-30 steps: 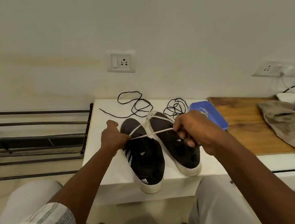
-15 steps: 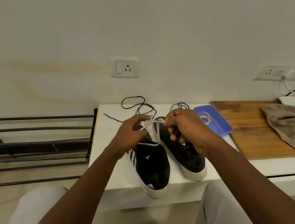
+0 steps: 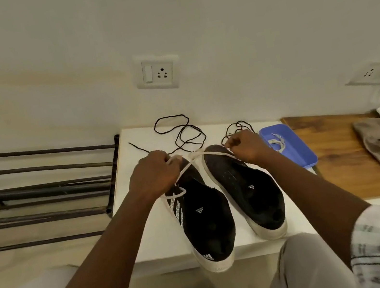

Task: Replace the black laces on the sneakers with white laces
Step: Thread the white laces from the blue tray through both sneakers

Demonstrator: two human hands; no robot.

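Pulls a white lace (image 3: 186, 168) apart over two black sneakers on the tabletop (image 3: 148, 230).

Grips one end in the curled left hand (image 3: 154, 175), pinches the other in the right hand (image 3: 247, 146), crosses the strands in the gap between both hands, down to a small loop on the left sneaker (image 3: 207, 222) just below the left hand. Keeps the right sneaker (image 3: 251, 194) under the right hand, with the black laces (image 3: 182, 132) loose just beyond both hands and a blue tray (image 3: 300, 155) just right of the right hand.
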